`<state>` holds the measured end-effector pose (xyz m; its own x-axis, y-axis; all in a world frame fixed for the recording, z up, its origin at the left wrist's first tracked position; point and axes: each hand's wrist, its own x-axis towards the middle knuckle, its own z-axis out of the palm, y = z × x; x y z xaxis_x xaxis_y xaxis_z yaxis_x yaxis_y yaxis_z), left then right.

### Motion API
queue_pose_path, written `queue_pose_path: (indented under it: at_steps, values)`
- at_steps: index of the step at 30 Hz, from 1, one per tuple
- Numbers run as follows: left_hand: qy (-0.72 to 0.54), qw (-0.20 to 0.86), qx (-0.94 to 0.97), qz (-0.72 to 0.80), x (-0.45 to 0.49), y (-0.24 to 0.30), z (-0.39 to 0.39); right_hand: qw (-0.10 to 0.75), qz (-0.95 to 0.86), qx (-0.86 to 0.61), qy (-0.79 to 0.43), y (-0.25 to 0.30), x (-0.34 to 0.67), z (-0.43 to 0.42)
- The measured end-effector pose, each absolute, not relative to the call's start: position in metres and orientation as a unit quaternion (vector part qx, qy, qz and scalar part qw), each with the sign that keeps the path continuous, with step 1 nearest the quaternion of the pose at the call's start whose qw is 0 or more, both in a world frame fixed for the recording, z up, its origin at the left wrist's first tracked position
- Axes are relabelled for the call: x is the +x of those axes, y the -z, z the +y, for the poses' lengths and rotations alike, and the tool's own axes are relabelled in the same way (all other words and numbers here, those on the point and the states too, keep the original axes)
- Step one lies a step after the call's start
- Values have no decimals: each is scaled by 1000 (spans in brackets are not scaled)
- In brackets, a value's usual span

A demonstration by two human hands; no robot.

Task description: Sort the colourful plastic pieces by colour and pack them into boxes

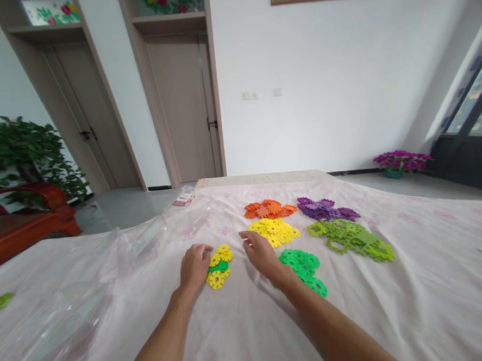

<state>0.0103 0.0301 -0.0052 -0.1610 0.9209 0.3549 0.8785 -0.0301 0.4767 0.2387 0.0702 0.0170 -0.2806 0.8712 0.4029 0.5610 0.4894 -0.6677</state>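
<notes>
Your left grip (195, 266) lies on cloth-covered worktop (396, 307), fingers curled against yellow-and-green flower cluster (219, 267); clamped or merely touching, cannot tell. Your right grip (262, 252) is loosely spread, holding nothing, between cluster and yellow pile (274, 232), wrist over green pile (305, 268).

yellow-and-green cluster (219, 267), pink-patterned cloth (414, 279)

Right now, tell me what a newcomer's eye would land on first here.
Sorted piles of bright plastic pieces on the pale cloth: orange pile and purple pile at the back, yellow pile and lime pile in the middle, green pile nearest. The left hand touches a small yellow-and-green cluster; the right hand hovers open by the yellow pile.
</notes>
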Motion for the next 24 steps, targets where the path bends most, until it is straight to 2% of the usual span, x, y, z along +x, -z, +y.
queue_pose_path:
  at_steps: [7,11,24]
  values:
    - [-313,25,662,680,9,7,31,272,-889,-358,-89,-3,210,43]
    - [-303,27,687,660,11,6,31,239,-902,-350,-83,-7,211,44]
    - [-316,76,737,593,15,8,30,287,-873,-380,-105,-13,218,38]
